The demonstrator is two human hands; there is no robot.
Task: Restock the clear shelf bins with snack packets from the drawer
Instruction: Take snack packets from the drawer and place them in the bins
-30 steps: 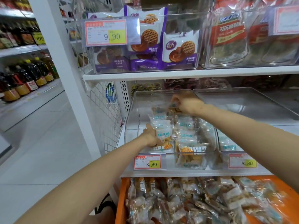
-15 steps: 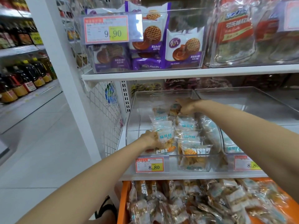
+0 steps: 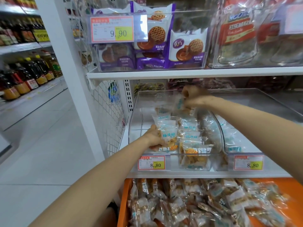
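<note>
White shelving (image 3: 196,73): blue-labelled snack packets (image 3: 188,126) were gripped in the clear plastic bin (image 3: 136,112) by left hand (image 3: 154,136) and right hand (image 3: 194,99); released carelessly, the row could be toppled.

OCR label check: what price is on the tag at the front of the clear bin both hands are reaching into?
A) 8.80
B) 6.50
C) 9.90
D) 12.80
A: the price tag on the front of the clear bin reads 8.80. This is the bin where the left hand holds a stack of snack packets and the right hand pinches one packet.
</note>
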